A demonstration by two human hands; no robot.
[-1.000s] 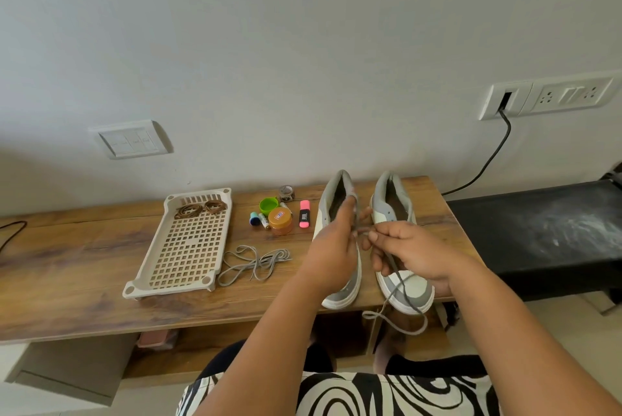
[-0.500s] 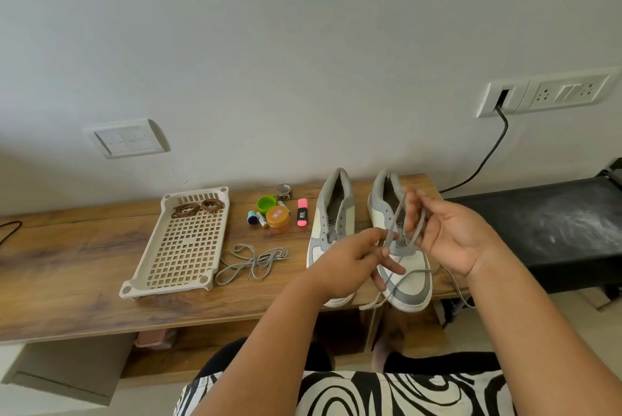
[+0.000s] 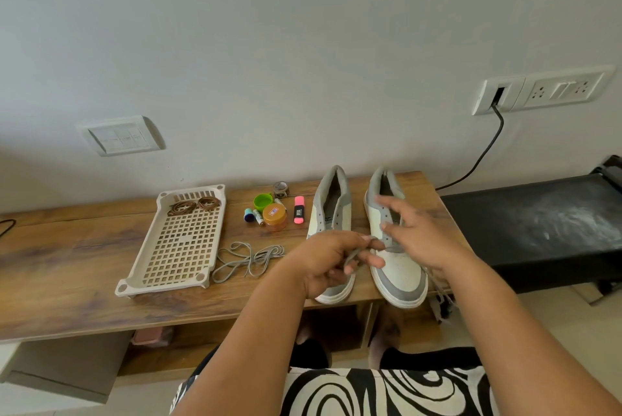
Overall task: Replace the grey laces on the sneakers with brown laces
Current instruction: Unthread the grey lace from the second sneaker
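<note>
Two grey-white sneakers (image 3: 397, 267) side by side; loose grey lace (image 3: 247, 259) left; brown laces (image 3: 195, 206) coiled

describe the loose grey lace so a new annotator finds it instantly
Start at the beige perforated tray on the wooden table. Just off its near right corner, between the tray and the left sneaker, lies the loose grey lace. It is a tangled grey heap lying flat, unlike the coiled brown laces inside the tray.
</note>
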